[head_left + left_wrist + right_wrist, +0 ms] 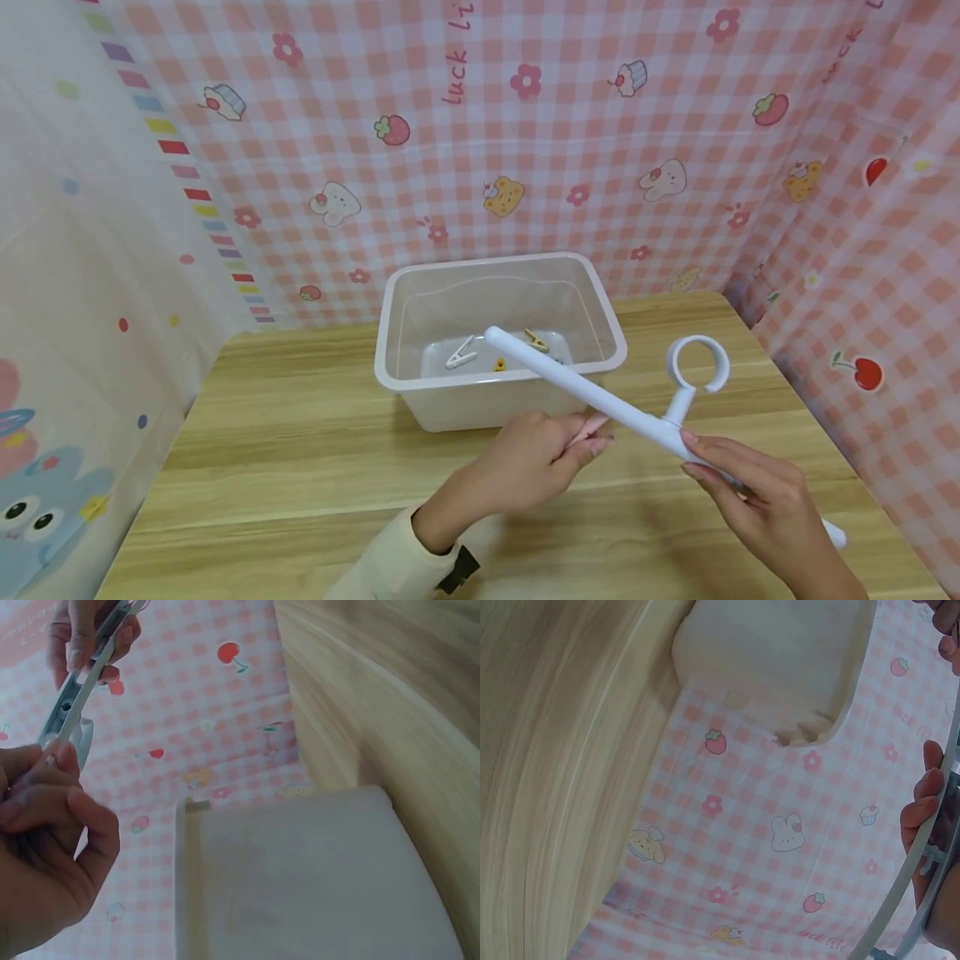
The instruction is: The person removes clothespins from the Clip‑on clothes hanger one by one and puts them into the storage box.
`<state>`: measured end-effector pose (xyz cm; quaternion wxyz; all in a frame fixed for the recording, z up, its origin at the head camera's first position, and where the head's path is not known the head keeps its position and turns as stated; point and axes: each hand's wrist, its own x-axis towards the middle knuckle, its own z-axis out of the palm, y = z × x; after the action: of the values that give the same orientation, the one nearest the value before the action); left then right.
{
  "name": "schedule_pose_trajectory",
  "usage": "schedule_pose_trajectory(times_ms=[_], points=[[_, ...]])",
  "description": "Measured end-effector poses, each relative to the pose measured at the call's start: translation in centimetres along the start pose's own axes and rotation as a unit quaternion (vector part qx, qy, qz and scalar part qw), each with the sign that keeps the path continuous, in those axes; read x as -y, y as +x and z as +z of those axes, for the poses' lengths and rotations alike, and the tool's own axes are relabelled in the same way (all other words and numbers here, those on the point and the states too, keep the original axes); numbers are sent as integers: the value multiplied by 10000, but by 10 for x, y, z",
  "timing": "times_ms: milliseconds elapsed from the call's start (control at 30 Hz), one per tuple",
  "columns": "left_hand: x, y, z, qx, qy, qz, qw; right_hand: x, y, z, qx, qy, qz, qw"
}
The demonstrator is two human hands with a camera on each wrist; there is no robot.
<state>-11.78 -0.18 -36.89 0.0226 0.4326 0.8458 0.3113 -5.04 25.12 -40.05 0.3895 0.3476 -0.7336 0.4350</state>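
Observation:
In the head view my left hand [528, 462] pinches a pink clothespin [591, 427] between thumb and fingers, in front of the bin; the fingers cover much of it. My right hand [761, 492] grips a white plastic hanger [581, 387] by its bar, beside the open ring hook [698, 363]. The hanger slants above the table, one arm tip over the bin's front rim. In the left wrist view the left fingers [94, 825] are close to the hanger [71, 712]; whether they touch is unclear. The right wrist view shows the right fingers curled round the hanger [896, 907].
A translucent white plastic bin [491, 383] stands at the back of the wooden table [300, 475]. Inside lie a white clothespin [461, 353], a yellow clothespin [536, 340] and a small partly hidden yellow piece [500, 364]. Checked pink cloth [450, 183] hangs behind and at the right.

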Motion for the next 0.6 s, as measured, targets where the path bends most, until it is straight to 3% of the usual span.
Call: schedule_pose_trajectory(times_ms=[100, 167, 267, 467, 600], points=[[1, 0, -3, 392, -851, -70, 9956, 1, 2, 0, -23, 100, -28, 9999], [2, 1, -4, 620, -1431, -57, 9877, 2, 4, 1, -62, 237, -85, 9997], [4, 2, -6, 1010, -2337, -65, 9670, 4, 6, 2, -107, 430, -161, 9989], [8, 0, -7, 1535, -3747, -238, 9140, 5, 7, 4, -192, 724, -196, 9970], [9, -1, -5, 1610, -4099, -199, 8976, 5, 6, 4, -203, 819, -194, 9962]])
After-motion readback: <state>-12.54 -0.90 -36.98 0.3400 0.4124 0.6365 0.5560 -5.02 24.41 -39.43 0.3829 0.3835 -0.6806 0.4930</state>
